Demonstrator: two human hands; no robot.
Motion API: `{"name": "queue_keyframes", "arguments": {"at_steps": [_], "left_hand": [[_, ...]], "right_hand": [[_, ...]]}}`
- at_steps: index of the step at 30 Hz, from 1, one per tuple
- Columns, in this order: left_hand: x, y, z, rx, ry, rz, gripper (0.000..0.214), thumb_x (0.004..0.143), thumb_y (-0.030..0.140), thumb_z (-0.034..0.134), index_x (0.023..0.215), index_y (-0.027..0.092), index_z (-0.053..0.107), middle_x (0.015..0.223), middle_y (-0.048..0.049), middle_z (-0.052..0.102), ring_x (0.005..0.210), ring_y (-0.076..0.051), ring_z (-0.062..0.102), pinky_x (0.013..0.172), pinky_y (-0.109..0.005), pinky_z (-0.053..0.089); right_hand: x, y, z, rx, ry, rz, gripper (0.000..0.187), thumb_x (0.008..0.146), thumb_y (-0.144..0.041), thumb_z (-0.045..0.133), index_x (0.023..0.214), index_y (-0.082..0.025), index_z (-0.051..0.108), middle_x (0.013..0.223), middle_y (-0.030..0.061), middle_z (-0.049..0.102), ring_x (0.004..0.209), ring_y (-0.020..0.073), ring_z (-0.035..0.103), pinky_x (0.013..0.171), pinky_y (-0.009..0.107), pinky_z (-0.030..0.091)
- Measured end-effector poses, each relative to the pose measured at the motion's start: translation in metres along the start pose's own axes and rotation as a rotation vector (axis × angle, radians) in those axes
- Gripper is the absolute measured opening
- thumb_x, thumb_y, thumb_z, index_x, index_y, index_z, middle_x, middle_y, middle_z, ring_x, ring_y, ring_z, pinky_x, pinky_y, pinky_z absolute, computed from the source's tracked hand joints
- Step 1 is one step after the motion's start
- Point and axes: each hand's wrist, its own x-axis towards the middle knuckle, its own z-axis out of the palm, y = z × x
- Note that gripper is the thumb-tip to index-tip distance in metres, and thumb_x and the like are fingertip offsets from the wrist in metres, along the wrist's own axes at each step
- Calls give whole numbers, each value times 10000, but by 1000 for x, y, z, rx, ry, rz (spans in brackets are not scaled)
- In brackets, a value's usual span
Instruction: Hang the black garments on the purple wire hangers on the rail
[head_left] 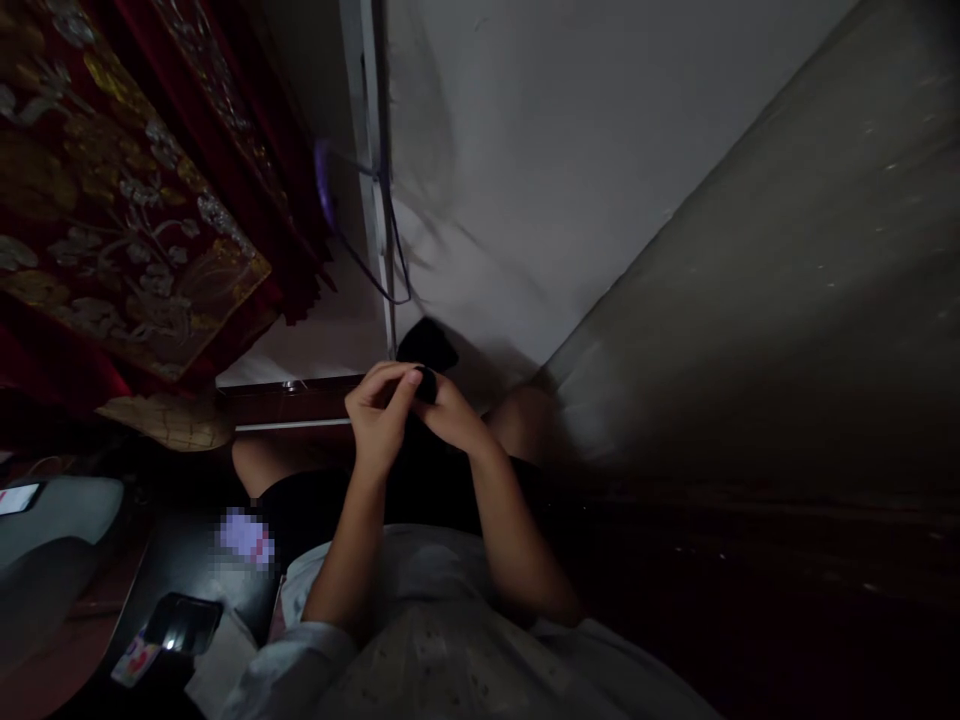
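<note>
My two hands meet in front of my lap at the middle of the head view. Between them is a small, dark, rounded thing (425, 384), too dim to name. My left hand (379, 405) is closed on it, with thumb and forefinger pinched at its edge. From the other side my right hand (450, 412) holds it too, its fingers mostly hidden behind. Just beyond the hands is a black object (427, 343) against the wall; whether it is joined to the held thing I cannot tell.
A red embroidered cloth (135, 200) hangs at left, near a looped purple cord (352, 240). A pale wall (525, 150) stands ahead, a grey panel (787, 280) to the right. Beside my left thigh, a dark surface (172, 540) bears a black shiny object (184, 622).
</note>
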Motion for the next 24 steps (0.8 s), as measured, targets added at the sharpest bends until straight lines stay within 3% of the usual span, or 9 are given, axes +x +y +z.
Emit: {"name": "queue_keyframes", "arguments": {"at_steps": [3, 5, 8, 12, 14, 17, 19, 22, 24], "left_hand": [[-1, 1, -11, 125, 6, 94, 161, 914, 355, 753, 920, 200, 795, 905, -56, 721, 898, -188, 672, 889, -295, 524], [0, -2, -24, 123, -25, 80, 254, 937, 393, 723, 1117, 218, 763, 1010, -71, 723, 984, -207, 673, 957, -309, 515], [1, -10, -47, 128, -291, -66, 525, 901, 449, 746, 1361, 213, 651, 1151, -108, 721, 1088, -270, 675, 998, -341, 517], [-1, -16, -77, 352, -616, -291, 274, 778, 395, 861, 942, 189, 783, 870, -77, 752, 822, -277, 704, 757, -291, 535], [-1, -10, -92, 525, -659, -320, 237, 791, 407, 848, 783, 192, 749, 739, -60, 718, 679, -240, 668, 660, -273, 486], [4, 13, -112, 847, -690, -267, 283, 877, 464, 757, 838, 186, 722, 796, -65, 729, 712, -237, 682, 675, -280, 469], [10, 34, -123, 1047, -703, -225, 316, 936, 496, 683, 986, 186, 711, 925, -84, 749, 834, -264, 712, 734, -302, 488], [18, 59, -135, 1301, -714, -211, 339, 998, 514, 581, 1068, 196, 674, 932, -94, 736, 860, -278, 716, 750, -326, 495], [21, 64, -142, 1425, -755, -222, 332, 1027, 495, 521, 1038, 194, 661, 884, -96, 720, 826, -279, 710, 732, -332, 490]], "right_hand": [[0, -4, -8, -68, 53, 29, 145, 894, -328, 584, 873, -193, 632, 851, 21, 647, 853, 186, 606, 819, 299, 480], [1, -16, -16, -77, 36, 20, 108, 854, -295, 591, 837, -195, 627, 797, 8, 613, 794, 174, 573, 745, 277, 450], [4, -46, -24, -28, -133, -35, 75, 756, -239, 617, 806, -193, 648, 775, 0, 614, 755, 163, 564, 714, 265, 444], [22, -84, -31, -38, -346, -128, 93, 729, -213, 589, 746, -188, 677, 731, 5, 645, 717, 166, 604, 680, 271, 472], [41, -87, -35, -88, -223, -245, 204, 725, -171, 539, 801, -195, 727, 816, 22, 713, 814, 191, 671, 790, 307, 522], [82, -63, -39, -146, 133, -405, 324, 701, -134, 553, 940, -219, 755, 1037, 38, 759, 1059, 225, 689, 1024, 373, 505], [109, -35, -37, -154, 206, -375, 336, 712, -146, 593, 1006, -225, 736, 1125, 41, 745, 1147, 232, 664, 1096, 392, 474], [131, 3, -32, -142, 174, -100, 82, 806, -229, 598, 832, -207, 673, 900, 37, 715, 955, 227, 676, 982, 401, 525], [132, 16, -34, -138, 202, 87, 156, 836, -281, 617, 702, -204, 593, 724, 12, 620, 759, 200, 617, 805, 366, 534]]}}
